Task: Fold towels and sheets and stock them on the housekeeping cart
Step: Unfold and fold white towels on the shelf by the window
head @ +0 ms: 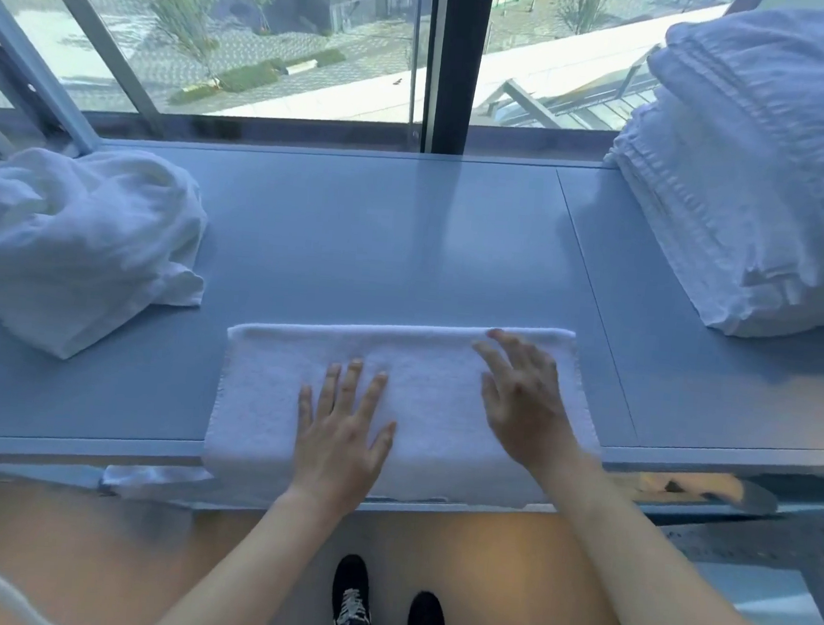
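A white towel [424, 387], folded into a long rectangle, lies at the front edge of the grey table [380, 250], and its near edge hangs a little over the edge. My left hand [341, 430] rests flat on the towel's middle with its fingers spread. Flat on the towel's right part lies my right hand [521, 400], fingers straight and pointing toward the far edge. Neither hand grips the cloth.
A crumpled heap of white linen [75, 241] sits at the table's left. At the right stands a tall stack of folded white towels [755, 191]. Behind the table is a large window [273, 40]. My feet in black shoes [387, 606] stand on the floor below.
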`<state>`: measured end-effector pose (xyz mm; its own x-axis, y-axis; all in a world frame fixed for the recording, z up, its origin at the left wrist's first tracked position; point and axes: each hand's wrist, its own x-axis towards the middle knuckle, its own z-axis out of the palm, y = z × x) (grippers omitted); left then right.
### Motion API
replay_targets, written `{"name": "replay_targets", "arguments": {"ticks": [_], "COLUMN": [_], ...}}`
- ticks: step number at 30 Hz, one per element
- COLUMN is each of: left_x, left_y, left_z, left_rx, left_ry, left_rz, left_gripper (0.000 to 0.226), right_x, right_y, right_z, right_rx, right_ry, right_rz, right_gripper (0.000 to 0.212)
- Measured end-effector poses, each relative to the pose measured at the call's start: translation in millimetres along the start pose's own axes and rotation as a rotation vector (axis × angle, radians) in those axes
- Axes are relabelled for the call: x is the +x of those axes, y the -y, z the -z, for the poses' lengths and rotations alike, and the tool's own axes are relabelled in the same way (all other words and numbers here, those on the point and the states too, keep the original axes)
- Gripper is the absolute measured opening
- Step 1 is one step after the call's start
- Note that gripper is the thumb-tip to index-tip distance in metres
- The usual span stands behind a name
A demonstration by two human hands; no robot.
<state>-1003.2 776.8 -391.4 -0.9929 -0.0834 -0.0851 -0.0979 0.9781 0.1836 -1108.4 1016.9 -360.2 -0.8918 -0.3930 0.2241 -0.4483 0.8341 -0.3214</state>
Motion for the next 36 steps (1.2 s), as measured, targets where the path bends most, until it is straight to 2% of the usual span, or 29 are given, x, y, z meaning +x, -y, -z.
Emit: {"name": "replay_targets", "arguments": {"ticks": [3,5,11,19,24,26,29,32,36], "left_x": [-2,-3,21,155,187,178,128,47,-27], "left_y": [-1,-1,2,13,14,7,-12,-16,-3], "left_z": [-1,-2,-5,20,26,33,44,39,13], "left_rx": [-0.014,-0.01,-0.018,-0.05,-0.055,-0.051,-0.066,-0.157,-0.195], "left_ry": [-0.009,-0.007,0.022,0.002,0.014,-0.003,-0.143,-0.267,-0.309], "left_rz": [0.012,0.013,-0.011,-0.019,-0.02,0.007,0.005,-0.034,-0.043], "left_gripper": [0.068,0.071,0.071,0.067,0.065,0.063,0.058,0.047,0.036], "right_x": [-48,-67,-47,82,114,112,97,52,-23], "right_y": [12,-1,-19,-46,-54,-51,-34,-12,-8], "right_z": [-8,-10,-13,-24,-28,-26,-17,1,8], "right_rx": [0.016,-0.052,-0.115,-0.152,-0.132,-0.13,-0.154,0.005,0.078], "right_ry": [0.267,0.357,0.377,0.368,0.354,0.34,0.253,0.123,0.165], "right_rz": [0.034,0.025,0.035,-0.009,0.0,-0.013,-0.018,0.021,0.061], "right_gripper": [0.056,0.063,0.067,0.065,0.063,0.062,0.059,0.051,0.044]}}
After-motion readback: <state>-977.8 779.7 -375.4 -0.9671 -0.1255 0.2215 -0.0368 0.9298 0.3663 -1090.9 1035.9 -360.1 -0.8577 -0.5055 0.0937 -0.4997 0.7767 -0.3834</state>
